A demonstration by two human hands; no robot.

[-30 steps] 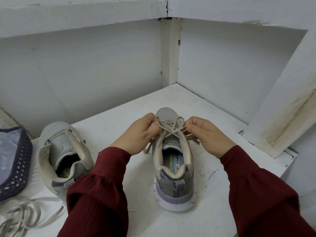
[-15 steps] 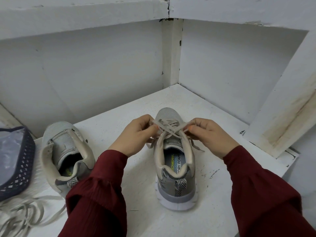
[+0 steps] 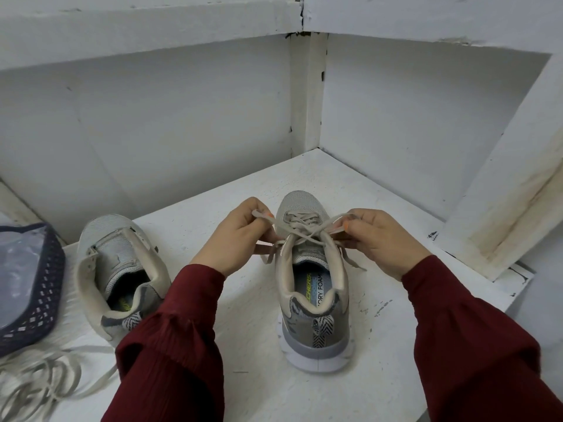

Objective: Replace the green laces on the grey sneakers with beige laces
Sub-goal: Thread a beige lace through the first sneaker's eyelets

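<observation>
Head view is showing the left hand (image 3: 240, 236) and right hand (image 3: 380, 242) each pinching a lace (image 3: 301, 236) strand, crossing them over the sneaker (image 3: 310, 284) mid-frame, the other sneaker (image 3: 118, 269) lying at 9 o'clock. Uneven tugging is risking a strand slipping free and the knot loosening.

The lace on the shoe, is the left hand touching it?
Touching. The head view shows the left hand pinching the lace between its fingers.
</observation>
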